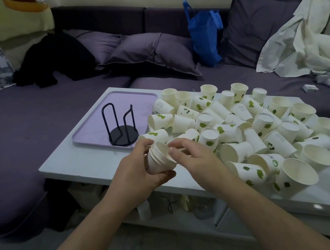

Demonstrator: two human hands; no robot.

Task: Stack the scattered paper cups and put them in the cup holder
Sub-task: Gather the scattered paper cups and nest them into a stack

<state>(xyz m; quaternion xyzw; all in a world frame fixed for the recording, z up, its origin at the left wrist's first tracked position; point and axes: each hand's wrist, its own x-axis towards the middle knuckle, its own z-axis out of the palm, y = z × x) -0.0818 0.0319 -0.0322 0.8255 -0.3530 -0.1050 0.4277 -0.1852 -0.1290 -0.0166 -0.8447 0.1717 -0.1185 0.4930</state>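
Left hand gripping a short stack of nested cups, right hand at its rim.

The left hand [133, 171] has its fingers [144, 143] and thumb curled round the stack of cups [160, 157], held tilted above the near edge of the white tabletop [76, 160]. The right hand [193, 154] touches the stack's open rim with bent fingertips; whether it pinches a cup cannot be told. Loose paper cups [245, 126] lie heaped to the right. The black wire cup holder [121, 126] stands on a lilac tray [87, 123], just left of the heap.
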